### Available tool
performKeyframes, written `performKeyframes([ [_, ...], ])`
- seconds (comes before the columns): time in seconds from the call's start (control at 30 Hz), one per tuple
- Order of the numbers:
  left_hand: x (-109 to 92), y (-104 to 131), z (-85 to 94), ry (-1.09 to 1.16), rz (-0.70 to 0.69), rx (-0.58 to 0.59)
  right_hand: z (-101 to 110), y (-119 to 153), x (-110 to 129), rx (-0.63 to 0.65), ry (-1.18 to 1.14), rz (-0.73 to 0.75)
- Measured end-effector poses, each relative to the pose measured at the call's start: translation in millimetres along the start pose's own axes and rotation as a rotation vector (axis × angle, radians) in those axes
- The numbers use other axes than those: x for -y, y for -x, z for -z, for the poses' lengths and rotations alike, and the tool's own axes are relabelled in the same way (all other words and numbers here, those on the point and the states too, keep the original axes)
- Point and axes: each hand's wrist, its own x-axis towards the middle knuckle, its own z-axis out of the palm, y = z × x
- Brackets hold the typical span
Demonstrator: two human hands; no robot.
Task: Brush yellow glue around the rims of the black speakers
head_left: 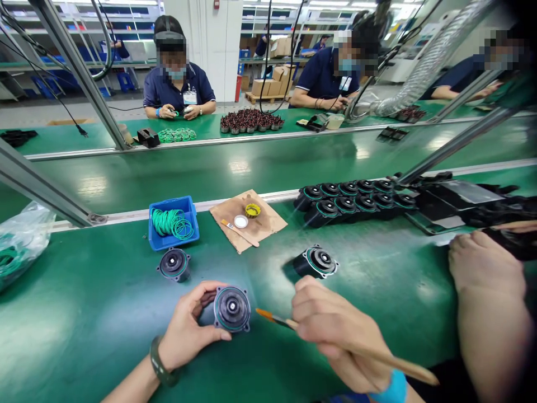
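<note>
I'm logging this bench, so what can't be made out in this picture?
Black housing in the left hand: head view, underside turned away from the camera.
Long brush: head view, mid-handle hidden by the right hand.
Clear bag: head view, cut off by the left edge.
Yellow pot: head view, contents too small to tell.

Far bench (206, 126): co-worker in navy (199, 84), pile of dark-red parts (251, 122) nearby. Cartons (274, 88) stacked on pallet (255, 98) behind. Foil duct (436, 60), upper right.
</note>
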Motion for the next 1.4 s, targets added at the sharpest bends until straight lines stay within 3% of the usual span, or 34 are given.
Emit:
performKeyframes([
  [0.13, 5, -8, 6.4, -0.048, 0.033, 0.075, 2, 20, 2, -0.382, -0.125, -0.104],
  [0.33, 6, -5, 10.8, -0.310, -0.030, 0.214, 4, 49, 6, -0.575, -0.099, -0.209],
  [0.53, 6, 4, -18.7, -0.705, -0.046, -0.134, 11, 63, 9, -0.827, -0.077, -0.138],
  [0.7, 3, 9, -32.2, -0.666, -0.036, -0.151, 11, 76, 6, -1.004, -0.045, -0.107],
  [0.83, 4, 15, -36.8, -0.655, -0.016, -0.201, 5, 85, 4, -1.020, -0.056, -0.121],
  [1.0, 7, 16, -42.7, -0.675, -0.028, -0.292, -4, 87, 4, -0.928, -0.110, -0.193],
  [1.4, 8, 13, -47.4, -0.596, 0.010, -0.347, -13, 88, 14, -0.861, -0.122, -0.270],
])
